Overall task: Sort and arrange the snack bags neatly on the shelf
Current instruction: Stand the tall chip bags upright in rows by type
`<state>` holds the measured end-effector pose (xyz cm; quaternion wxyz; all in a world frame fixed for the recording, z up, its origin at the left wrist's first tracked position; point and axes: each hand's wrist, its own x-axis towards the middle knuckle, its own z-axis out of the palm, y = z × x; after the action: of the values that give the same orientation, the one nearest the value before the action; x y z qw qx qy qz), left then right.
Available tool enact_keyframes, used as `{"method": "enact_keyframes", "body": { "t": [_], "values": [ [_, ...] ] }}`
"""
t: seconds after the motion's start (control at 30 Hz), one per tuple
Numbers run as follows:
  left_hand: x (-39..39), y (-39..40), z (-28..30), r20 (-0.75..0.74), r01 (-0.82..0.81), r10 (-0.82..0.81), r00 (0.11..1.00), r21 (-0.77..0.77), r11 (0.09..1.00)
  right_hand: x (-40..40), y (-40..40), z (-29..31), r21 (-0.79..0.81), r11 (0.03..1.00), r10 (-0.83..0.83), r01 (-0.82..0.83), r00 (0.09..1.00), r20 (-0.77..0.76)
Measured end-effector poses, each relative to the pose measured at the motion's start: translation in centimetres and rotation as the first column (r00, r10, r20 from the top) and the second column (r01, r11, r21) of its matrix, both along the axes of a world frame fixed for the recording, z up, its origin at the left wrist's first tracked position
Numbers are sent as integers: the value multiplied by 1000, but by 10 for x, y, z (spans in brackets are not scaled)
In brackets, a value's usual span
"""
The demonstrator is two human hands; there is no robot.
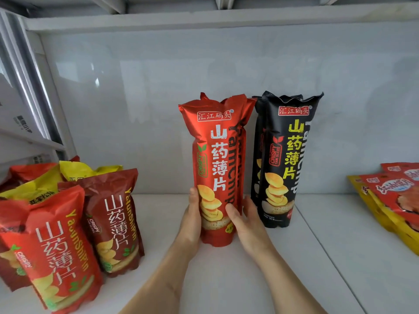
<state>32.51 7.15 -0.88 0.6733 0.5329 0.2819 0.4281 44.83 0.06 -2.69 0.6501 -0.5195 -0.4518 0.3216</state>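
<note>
Black bags (280, 159) beside held red bag (215, 168)

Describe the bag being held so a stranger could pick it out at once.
Look at the middle of the white shelf, in front of the grey back wall. Two tall bags stand upright there side by side; take the bright red bag, held low down between both hands, left and right. Its neighbour, the black bag, matches in shape but not colour.
</note>
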Motion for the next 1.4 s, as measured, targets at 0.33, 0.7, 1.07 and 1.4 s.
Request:
{"method": "enact_keyframes", "body": {
  "t": [0.33,0.7,1.07,1.4],
  "values": [
    [27,12,-9,-45,25,-24,999,28,999,1,1,-4,-74,987,-135,144,984,115],
    [50,19,-15,-104,14,-4,995,90,996,16,8,-3,-122,948,-270,294,946,177],
    [48,14,-18,-203,-61,94,975,164,985,16,10,-10,-161,924,-301,346,921,248],
    [-3,-23,-16,-524,-201,399,752,395,897,1,-12,-16,-244,837,-331,489,809,486]
  ]
}}
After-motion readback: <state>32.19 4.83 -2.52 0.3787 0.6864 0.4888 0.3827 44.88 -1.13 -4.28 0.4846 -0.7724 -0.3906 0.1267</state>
